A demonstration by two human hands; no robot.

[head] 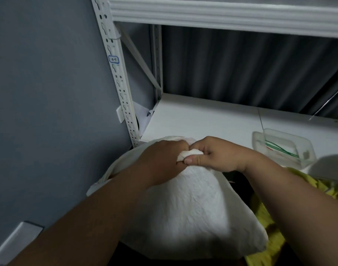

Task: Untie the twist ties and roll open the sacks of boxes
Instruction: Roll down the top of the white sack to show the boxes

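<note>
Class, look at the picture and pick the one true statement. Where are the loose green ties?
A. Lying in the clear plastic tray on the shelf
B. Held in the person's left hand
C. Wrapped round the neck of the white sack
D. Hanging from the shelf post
A: thin green ties lie inside the clear plastic tray on the white shelf, right of both hands.

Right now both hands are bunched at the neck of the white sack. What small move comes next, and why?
Probably spread the gathered neck apart and begin rolling it down. The left hand and right hand both pinch the white sack at its bunched top, and no tie shows there; loose ties already lie in the clear tray.
</note>
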